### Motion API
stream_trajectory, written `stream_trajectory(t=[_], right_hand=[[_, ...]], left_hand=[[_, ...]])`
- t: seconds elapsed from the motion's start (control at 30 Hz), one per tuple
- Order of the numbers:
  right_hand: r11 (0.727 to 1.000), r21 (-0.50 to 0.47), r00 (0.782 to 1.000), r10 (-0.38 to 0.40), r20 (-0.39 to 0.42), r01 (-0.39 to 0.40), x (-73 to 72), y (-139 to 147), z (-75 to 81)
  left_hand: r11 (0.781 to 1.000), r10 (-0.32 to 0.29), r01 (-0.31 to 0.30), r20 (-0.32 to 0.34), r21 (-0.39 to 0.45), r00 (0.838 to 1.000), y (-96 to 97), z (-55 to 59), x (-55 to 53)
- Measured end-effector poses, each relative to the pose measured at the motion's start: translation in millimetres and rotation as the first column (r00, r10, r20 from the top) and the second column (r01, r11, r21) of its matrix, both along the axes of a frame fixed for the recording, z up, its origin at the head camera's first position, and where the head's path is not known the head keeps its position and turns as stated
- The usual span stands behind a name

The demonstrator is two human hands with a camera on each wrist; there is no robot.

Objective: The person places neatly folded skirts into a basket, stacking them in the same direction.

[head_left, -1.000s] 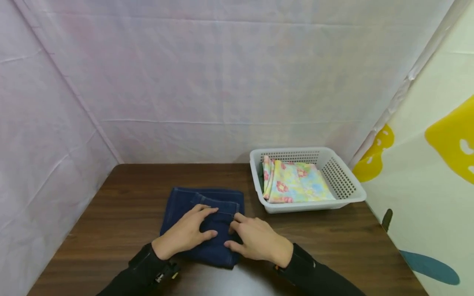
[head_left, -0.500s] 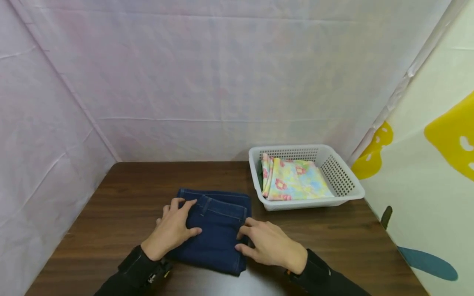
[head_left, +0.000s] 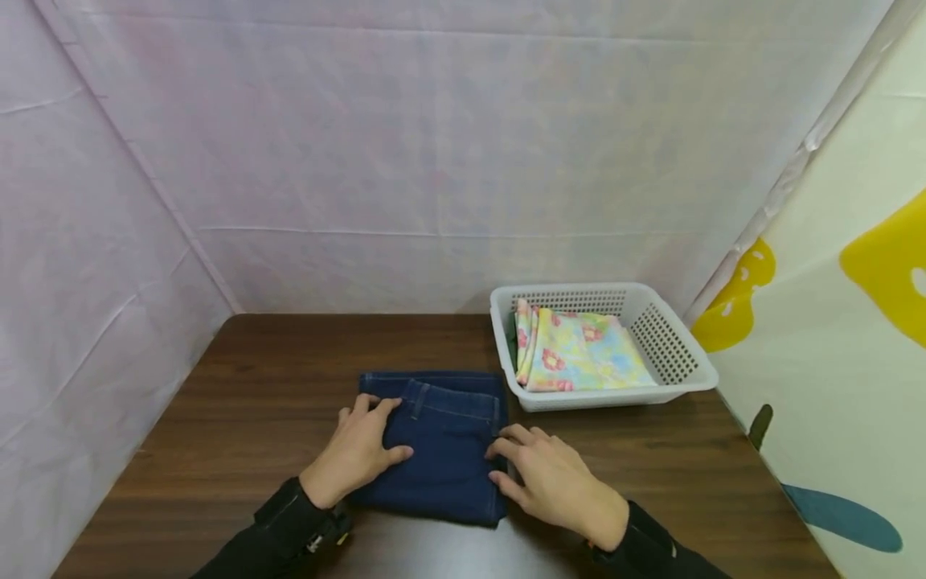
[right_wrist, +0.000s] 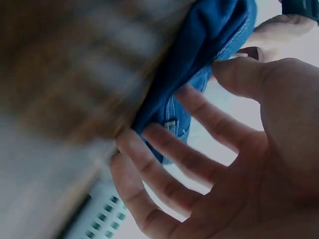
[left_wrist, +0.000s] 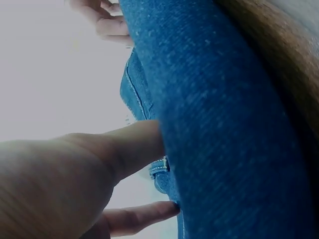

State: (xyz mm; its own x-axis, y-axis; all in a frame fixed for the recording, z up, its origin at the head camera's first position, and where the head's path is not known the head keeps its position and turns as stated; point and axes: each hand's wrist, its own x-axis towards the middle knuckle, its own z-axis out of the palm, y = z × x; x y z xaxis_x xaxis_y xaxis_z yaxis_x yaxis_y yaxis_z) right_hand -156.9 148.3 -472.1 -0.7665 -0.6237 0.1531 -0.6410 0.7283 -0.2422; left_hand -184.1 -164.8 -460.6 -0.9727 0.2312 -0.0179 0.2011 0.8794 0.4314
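A pair of folded dark blue jeans [head_left: 448,458] lies flat on the wooden table, waistband and a belt loop showing on top. My left hand [head_left: 354,450] rests on their left side, thumb and fingers spread over the denim. At the right edge is my right hand [head_left: 553,482], its slightly bent fingers touching the side of the fold. In the right wrist view, the fingers of the right hand [right_wrist: 199,154] reach along the denim edge [right_wrist: 172,84] without closing round it. The left wrist view has the left thumb pressed to the denim [left_wrist: 214,119].
A white plastic basket [head_left: 680,354] stands at the table's back right, holding a folded floral cloth [head_left: 586,354] and something dark green at its left side. The brown table [head_left: 275,386] meets a pale fabric wall [head_left: 434,161] behind. Another patterned wall hangs at the right.
The jeans have shifted to the right and straightened a little on the table. My left hand has drawn from their middle to their left side; my right hand has moved right with their edge.
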Motion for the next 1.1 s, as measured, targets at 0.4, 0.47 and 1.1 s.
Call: stream_trajectory(t=[0.4, 0.47, 1.1], right_hand=[[0.973, -0.133, 0.961, -0.154, 0.229, 0.188, -1.0, 8, -7.9], [0.972, -0.136, 0.951, -0.15, 0.271, 0.192, -0.8, 7, -8.3], [0.971, -0.184, 0.937, -0.082, 0.339, 0.152, -15.7, -26, -10.8]], left_hand=[[0.997, 0.07, -0.072, 0.06, 0.037, 0.996, -20.4, 3.6, 1.2], [0.997, 0.067, -0.07, 0.086, 0.034, 0.994, -22.8, 3.7, 1.2], [0.979, -0.13, 0.108, 0.122, 0.173, 0.984, -11.6, -1.9, -9.5]])
